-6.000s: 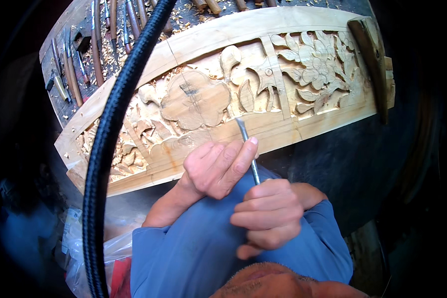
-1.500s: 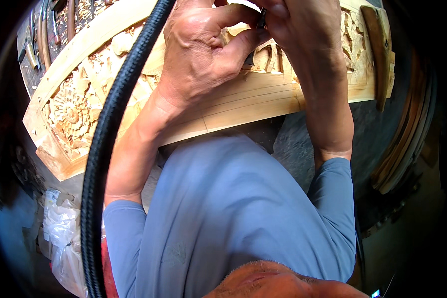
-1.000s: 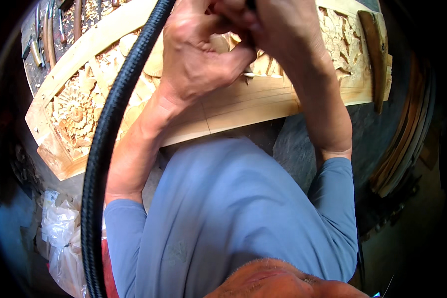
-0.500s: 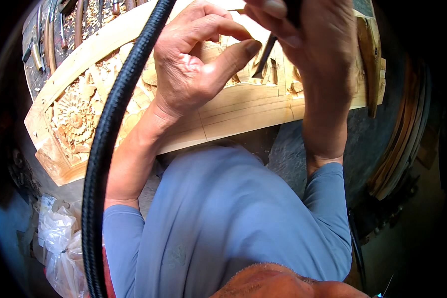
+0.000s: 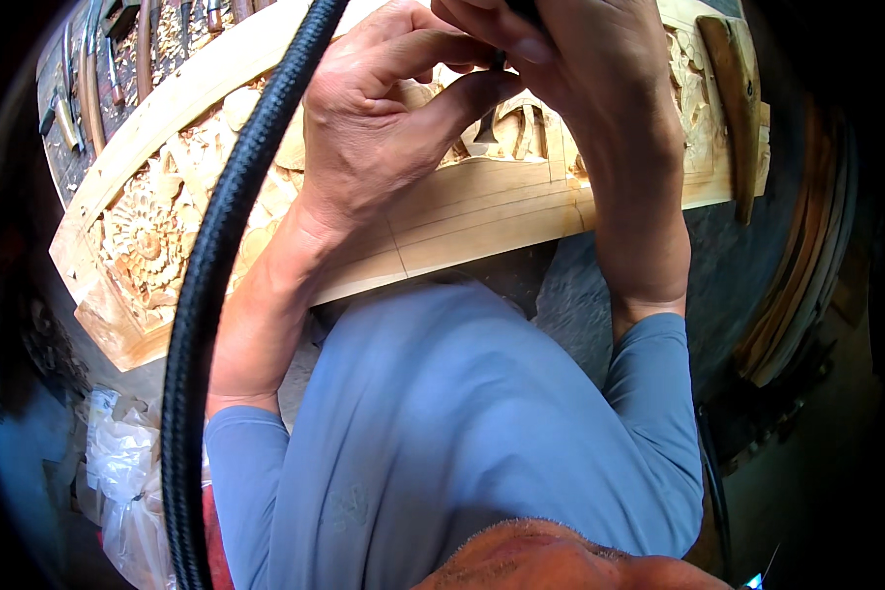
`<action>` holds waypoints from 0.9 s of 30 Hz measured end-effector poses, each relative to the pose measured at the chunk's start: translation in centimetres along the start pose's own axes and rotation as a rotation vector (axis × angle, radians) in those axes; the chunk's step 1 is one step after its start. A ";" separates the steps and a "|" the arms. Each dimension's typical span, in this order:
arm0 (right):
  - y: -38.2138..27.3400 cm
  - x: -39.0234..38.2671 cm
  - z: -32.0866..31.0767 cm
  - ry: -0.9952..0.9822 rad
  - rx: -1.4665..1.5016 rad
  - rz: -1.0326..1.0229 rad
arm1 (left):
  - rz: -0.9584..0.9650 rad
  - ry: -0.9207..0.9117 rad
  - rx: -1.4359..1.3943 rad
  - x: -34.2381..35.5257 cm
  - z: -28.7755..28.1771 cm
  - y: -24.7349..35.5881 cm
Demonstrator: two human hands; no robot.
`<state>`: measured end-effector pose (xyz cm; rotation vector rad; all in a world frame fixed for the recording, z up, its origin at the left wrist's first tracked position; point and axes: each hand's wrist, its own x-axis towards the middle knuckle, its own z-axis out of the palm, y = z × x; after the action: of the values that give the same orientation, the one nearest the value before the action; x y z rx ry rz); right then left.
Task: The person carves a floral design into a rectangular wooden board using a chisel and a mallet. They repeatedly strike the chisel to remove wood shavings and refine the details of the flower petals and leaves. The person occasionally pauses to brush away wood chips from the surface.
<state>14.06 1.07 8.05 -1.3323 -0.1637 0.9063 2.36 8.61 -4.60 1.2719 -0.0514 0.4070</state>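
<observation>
A carving chisel (image 5: 485, 136) stands tilted with its dark flared tip at the carved part of a pale wooden panel (image 5: 482, 208). My right hand (image 5: 600, 79) is closed around its upper part, which is mostly hidden at the top edge. With thumb and fingertips, my left hand (image 5: 369, 123) pinches the dark shaft lower down. Both hands are over the panel's middle. Relief carving covers much of the wood, including a round flower (image 5: 146, 239) at the left end. Pencil lines cross the plain near border.
A long smooth wooden piece (image 5: 733, 103) lies across the panel's right end. Several carving tools (image 5: 90, 84) and shavings are at the far left. A black braided cable (image 5: 226, 221) crosses the view. Clear plastic bags (image 5: 128, 462) sit lower left; curved boards (image 5: 796, 265) stand right.
My right hand has moved left and closer to my left hand. The chisel tip has shifted left, and my left fingers now pinch its shaft.
</observation>
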 end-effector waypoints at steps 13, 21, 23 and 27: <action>0.5 0.8 -5.1 -0.021 -0.033 -0.841 | 0.059 0.182 0.289 0.3 -0.7 1.7; 2.9 -2.1 -2.3 0.388 -1.014 -1.255 | -0.205 0.234 -0.016 -1.0 -1.3 4.4; 5.1 -2.7 -0.4 0.384 -1.024 -1.309 | -0.227 0.300 -0.033 -2.6 -1.8 6.5; 11.0 -3.0 4.8 0.294 -0.943 -1.417 | -0.221 0.306 -0.599 -7.5 -7.7 8.5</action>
<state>4.04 2.35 0.82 -1.6720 -1.2241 -0.6747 -8.76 15.76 -1.12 0.6078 0.2116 0.3549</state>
